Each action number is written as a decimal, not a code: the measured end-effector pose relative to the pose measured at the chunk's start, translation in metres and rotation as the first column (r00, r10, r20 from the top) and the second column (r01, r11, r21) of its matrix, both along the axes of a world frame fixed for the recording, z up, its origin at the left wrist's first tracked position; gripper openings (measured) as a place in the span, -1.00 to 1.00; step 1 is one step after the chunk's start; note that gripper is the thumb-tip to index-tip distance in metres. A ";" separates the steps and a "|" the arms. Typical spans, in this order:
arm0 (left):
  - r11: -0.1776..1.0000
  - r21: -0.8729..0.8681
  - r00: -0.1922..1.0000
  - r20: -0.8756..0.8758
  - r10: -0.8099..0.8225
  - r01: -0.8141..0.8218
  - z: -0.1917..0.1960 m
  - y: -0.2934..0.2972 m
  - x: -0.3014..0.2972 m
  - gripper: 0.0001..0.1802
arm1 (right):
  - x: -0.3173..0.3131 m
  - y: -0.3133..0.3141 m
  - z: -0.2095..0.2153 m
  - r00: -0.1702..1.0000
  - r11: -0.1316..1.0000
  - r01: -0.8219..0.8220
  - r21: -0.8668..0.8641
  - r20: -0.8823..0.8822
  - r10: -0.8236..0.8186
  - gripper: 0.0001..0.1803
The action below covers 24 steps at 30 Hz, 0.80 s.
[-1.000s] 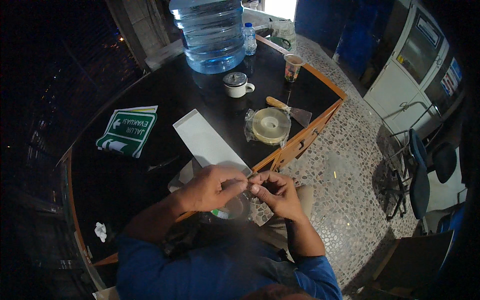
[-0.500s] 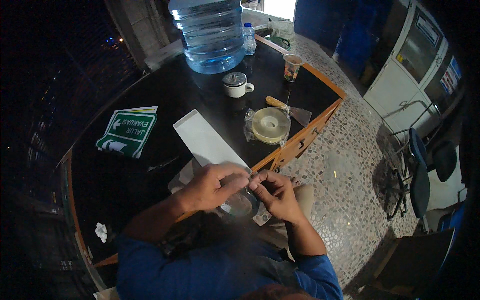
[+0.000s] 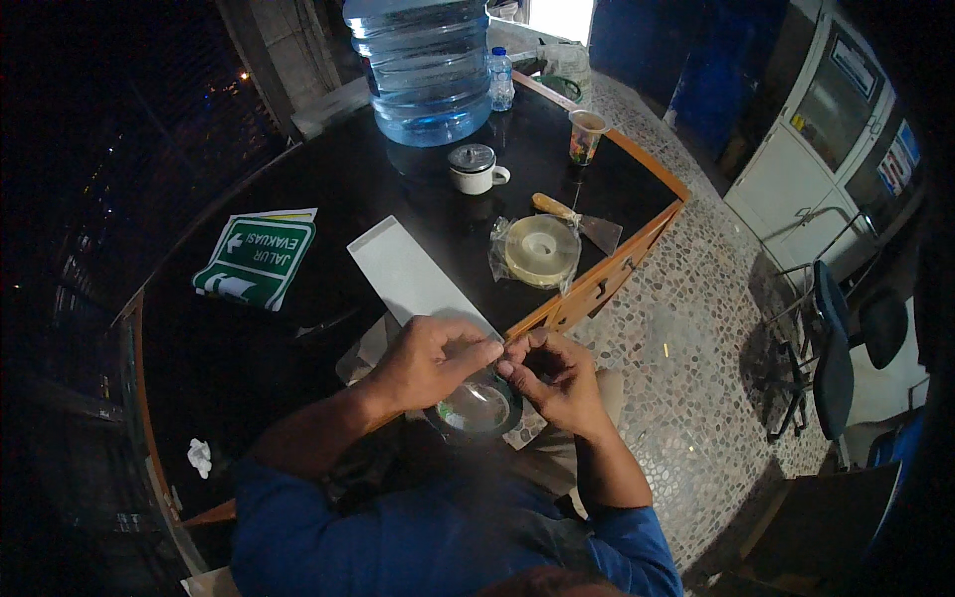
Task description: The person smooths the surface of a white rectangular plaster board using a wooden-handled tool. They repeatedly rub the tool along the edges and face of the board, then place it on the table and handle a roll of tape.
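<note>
Fingers (image 3: 485, 350) of the left hand (image 3: 428, 360) meet those of the right hand (image 3: 557, 378), both pinched on what looks like the free end of a dark tape roll (image 3: 477, 406); the strip itself is too small to make out. The roll sits in the lap, just off the edge of the black glossy surface (image 3: 328, 189). A thin sticky end could fold onto itself or slip from the pinch. Beyond lie a flat white rectangular strip (image 3: 413, 274), a pale round tape reel in crinkled clear wrap (image 3: 540, 250), a wooden-handled scraper (image 3: 582, 221) and a green sign (image 3: 257, 257).
</note>
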<state>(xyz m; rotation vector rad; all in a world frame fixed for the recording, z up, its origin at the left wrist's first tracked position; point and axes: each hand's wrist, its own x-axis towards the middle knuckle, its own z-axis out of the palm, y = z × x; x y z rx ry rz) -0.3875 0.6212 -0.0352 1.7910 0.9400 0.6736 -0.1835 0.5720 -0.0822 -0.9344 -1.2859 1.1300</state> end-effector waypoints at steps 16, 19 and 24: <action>0.977 0.206 0.996 0.088 0.030 -0.048 -0.021 0.000 0.013 -0.75 | 0.003 0.002 0.007 0.973 0.999 0.033 -0.014 0.228 -0.029 -0.89; 0.988 0.153 0.993 0.119 -0.022 0.004 -0.018 0.001 0.012 -0.76 | 0.008 0.006 0.004 0.985 0.996 -0.061 -0.061 0.157 0.070 -0.89; 0.995 0.080 0.995 0.086 -0.060 0.053 -0.011 0.002 0.011 -0.80 | 0.003 0.009 -0.002 0.985 0.990 -0.130 -0.056 0.105 0.136 -0.82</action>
